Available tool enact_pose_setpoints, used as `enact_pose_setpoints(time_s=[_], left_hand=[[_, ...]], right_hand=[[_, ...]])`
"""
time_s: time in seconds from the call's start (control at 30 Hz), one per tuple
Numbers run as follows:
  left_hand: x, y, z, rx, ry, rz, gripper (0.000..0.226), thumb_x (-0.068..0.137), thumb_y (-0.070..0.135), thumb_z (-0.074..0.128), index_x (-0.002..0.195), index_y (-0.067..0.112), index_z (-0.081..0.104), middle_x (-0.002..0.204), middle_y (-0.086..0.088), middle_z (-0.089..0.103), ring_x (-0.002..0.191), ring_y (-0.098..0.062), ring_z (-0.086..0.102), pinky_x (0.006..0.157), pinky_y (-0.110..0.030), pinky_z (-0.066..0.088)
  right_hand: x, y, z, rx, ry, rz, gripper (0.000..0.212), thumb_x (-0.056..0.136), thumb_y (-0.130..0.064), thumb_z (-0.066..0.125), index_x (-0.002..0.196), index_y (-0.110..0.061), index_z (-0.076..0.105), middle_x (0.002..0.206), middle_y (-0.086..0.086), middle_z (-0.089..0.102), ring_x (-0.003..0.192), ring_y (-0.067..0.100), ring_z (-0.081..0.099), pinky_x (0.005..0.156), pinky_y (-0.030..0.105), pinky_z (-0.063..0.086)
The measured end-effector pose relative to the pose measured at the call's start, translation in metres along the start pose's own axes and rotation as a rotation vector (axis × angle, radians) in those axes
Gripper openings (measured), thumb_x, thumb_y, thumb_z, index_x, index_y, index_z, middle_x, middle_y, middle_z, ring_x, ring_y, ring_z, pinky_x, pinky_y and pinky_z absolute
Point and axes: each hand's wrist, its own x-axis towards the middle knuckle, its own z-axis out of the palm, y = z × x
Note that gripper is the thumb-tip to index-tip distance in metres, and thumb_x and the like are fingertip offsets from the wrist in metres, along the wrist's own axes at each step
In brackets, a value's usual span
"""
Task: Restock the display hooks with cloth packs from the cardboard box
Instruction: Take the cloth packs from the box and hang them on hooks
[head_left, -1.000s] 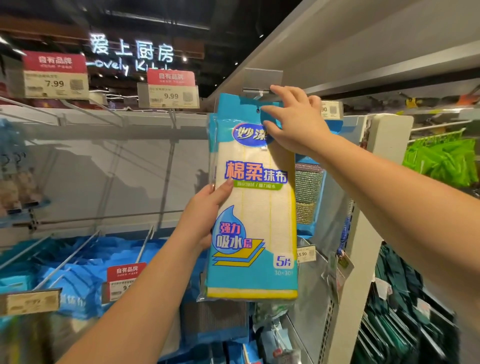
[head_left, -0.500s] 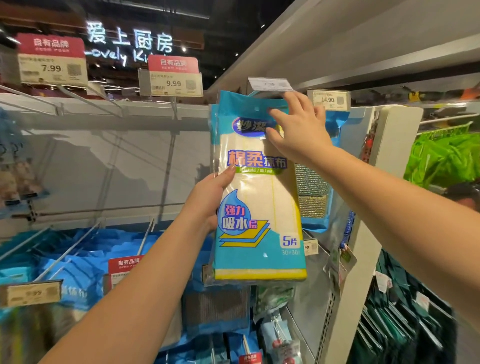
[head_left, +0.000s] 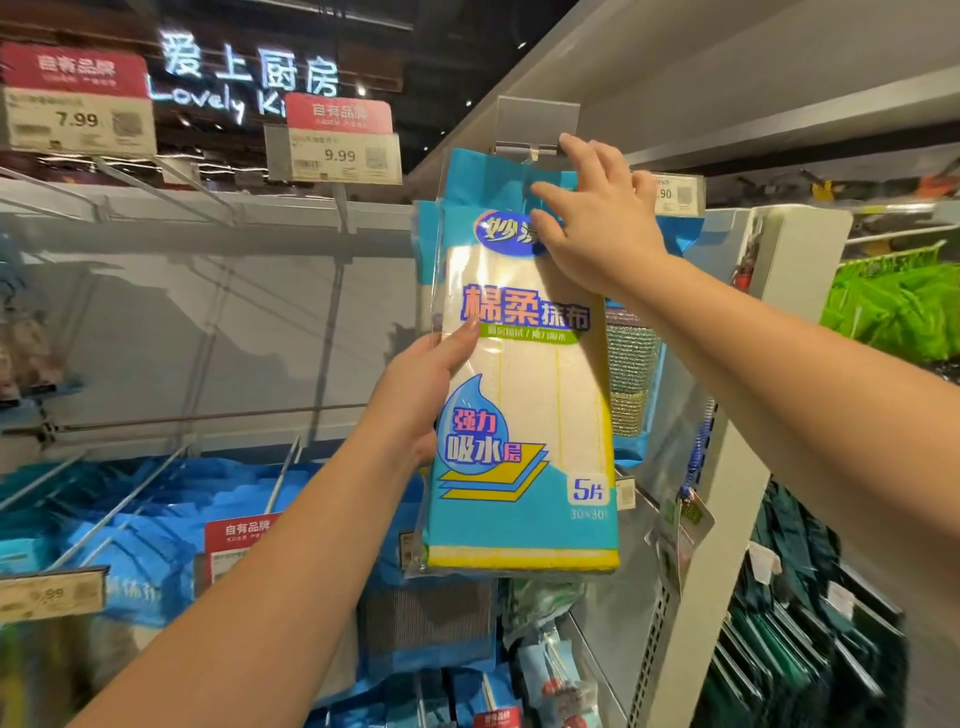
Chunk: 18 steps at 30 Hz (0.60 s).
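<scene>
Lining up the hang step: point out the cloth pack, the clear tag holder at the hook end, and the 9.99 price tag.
cloth pack (head_left: 524, 415): head view, front face, white cloth area.
clear tag holder (head_left: 537, 120): head view, middle of flap.
9.99 price tag (head_left: 337, 156): head view, on the printed price.

Grey shelf backing (head_left: 208, 332), dark ceiling, neon sign (head_left: 249, 73).

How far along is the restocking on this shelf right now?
Done: blue packs already hang on the lower hooks. In hand: the left hand grips one cloth pack at its side while the right hand works its top at the clear hook tag. Left: seating it; the upper-left hooks look bare.
</scene>
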Motion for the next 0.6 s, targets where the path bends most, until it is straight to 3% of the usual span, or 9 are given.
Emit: enact_pose_setpoints(time_s=[0.17,0.4,0.57,0.6], left_hand=[[0.002,-0.001,-0.002,-0.022,-0.005,-0.014,0.03,0.094,0.033,0.068,0.113,0.011,0.063,0.103,-0.011,0.077,0.087,-0.03,0.076,0.07,-0.046,0.063],[0.01,-0.005,-0.002,-0.06,-0.003,-0.055,0.042,0.092,0.035,0.069,0.126,0.011,0.063,0.11,-0.014,0.075,0.098,-0.035,0.074,0.088,-0.058,0.057],[0.033,-0.002,-0.002,-0.11,0.044,-0.138,0.025,0.099,0.033,0.06,0.108,0.012,0.07,0.1,-0.014,0.077,0.078,-0.03,0.076,0.063,-0.048,0.062],[0.039,-0.002,-0.005,-0.107,0.053,-0.141,0.025,0.1,0.033,0.059,0.107,0.012,0.07,0.098,-0.014,0.077,0.078,-0.031,0.076,0.064,-0.048,0.062]], right_hand=[[0.002,-0.004,0.002,-0.018,0.018,0.003,0.042,0.101,-0.047,0.034,0.135,-0.033,0.055,0.163,0.002,0.015,0.148,0.026,0.012,0.11,0.05,0.018],[0.005,-0.006,0.006,-0.035,0.024,0.011,0.042,0.099,-0.048,0.038,0.135,-0.032,0.053,0.163,0.002,0.014,0.149,0.027,0.012,0.111,0.052,0.019],[-0.022,-0.014,0.012,0.08,0.048,0.084,0.045,0.094,-0.042,0.048,0.135,-0.024,0.053,0.163,0.006,0.017,0.148,0.028,0.014,0.113,0.05,0.02],[-0.036,-0.017,0.016,0.155,0.049,0.125,0.047,0.094,-0.041,0.05,0.136,-0.021,0.052,0.161,0.008,0.02,0.146,0.03,0.018,0.112,0.049,0.022]])
